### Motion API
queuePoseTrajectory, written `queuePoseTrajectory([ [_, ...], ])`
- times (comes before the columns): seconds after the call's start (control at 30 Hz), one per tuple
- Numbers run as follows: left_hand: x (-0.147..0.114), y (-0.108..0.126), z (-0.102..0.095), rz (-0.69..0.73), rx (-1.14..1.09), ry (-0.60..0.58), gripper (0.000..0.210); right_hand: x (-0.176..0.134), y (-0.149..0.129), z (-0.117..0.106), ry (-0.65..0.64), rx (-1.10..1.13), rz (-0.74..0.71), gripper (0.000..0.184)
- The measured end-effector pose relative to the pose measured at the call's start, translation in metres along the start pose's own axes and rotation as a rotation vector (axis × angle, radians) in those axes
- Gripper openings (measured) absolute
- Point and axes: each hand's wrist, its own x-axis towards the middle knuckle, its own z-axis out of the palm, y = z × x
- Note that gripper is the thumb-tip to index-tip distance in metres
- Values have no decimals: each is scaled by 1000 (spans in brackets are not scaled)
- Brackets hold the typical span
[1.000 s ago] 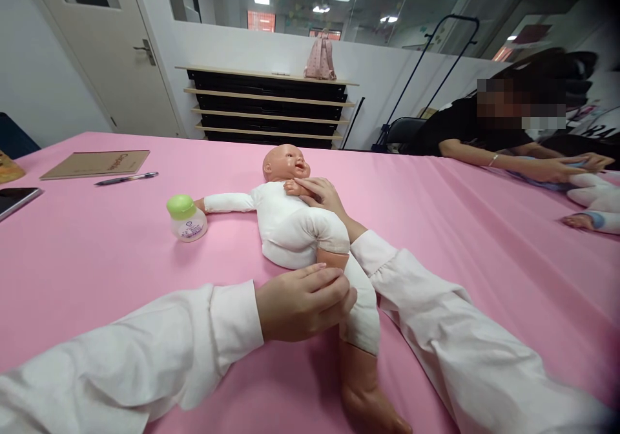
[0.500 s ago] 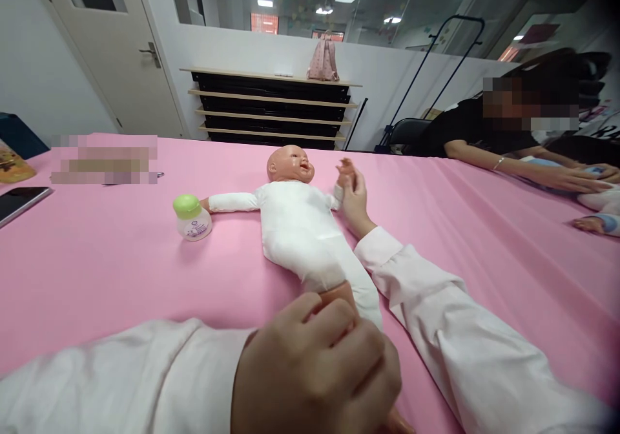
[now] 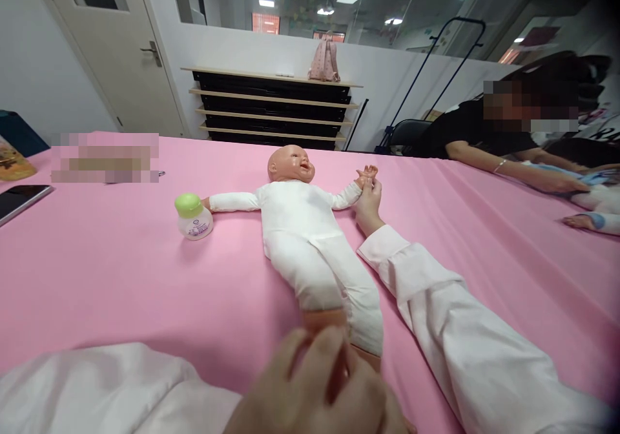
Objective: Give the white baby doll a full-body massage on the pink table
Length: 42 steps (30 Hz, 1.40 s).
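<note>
A baby doll (image 3: 300, 214) with a white cloth body lies on its back on the pink cloth (image 3: 121, 279), head at the far end. Close to the camera, my left hand (image 3: 320, 389) is wrapped around the doll's lower leg (image 3: 324, 319); the foot is hidden behind it. My right hand (image 3: 371, 205) pinches the doll's hand (image 3: 369, 174) on the right side, and that arm is stretched outward. Beside the doll's other hand stands a small clear bottle (image 3: 196, 226) with a green cap.
A phone (image 3: 24, 201) lies at the left edge, near a blurred-out patch. On the right, a person in black (image 3: 513, 143) leans over another doll (image 3: 598, 217). Behind the table are a shelf rack (image 3: 271, 98) and a pink backpack (image 3: 324, 61).
My right hand has moved the doll's hand outward to the right, straightening that arm. My left hand has come lower and nearer to me, with the bent leg extending.
</note>
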Motion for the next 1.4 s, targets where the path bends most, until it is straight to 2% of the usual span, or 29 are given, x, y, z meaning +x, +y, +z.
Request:
queuePoseTrajectory([
  [0.07, 14, -12, -9, -87, -11, 5, 17, -5, -13, 7, -118, 62, -28, 35],
  [0.13, 24, -26, -12, -95, -49, -64, 20, -13, -30, 15, -270, 147, -49, 37],
  [0.23, 32, -49, -1, -33, -139, -195, 27, -32, -55, 28, -498, 194, -84, 36],
  [0.3, 36, -63, 13, -51, -183, -248, 30, -43, -67, 33, -585, 112, -83, 36],
  [0.47, 42, -88, 48, -78, -288, -274, 22, -54, -74, 34, -641, -43, -65, 39],
  [0.63, 38, -98, 75, 162, -269, -374, 19, -51, -75, 32, -794, -120, -145, 37],
  [0.77, 33, -99, 87, 216, -194, -388, 22, -48, -74, 31, -851, -215, -220, 36],
  [0.87, 34, -100, 84, 230, -210, -363, 21, -49, -75, 31, -862, -226, -230, 35],
  [1.0, 40, -97, 61, 211, -178, -386, 21, -46, -74, 31, -724, -88, -120, 38],
  [1.1, 43, -82, 33, 192, -122, -410, 23, -35, -58, 27, -520, 34, -107, 40],
  [1.2, 40, -58, 9, 150, -126, -344, 20, -20, -33, 19, -265, -20, -120, 39],
  [1.3, 25, -31, 4, 102, -128, -250, 17, -10, -15, 8, -68, -129, -53, 34],
  [1.4, 2, -7, 15, 102, -58, -157, 15, -6, -6, -1, 62, -157, 55, 26],
])
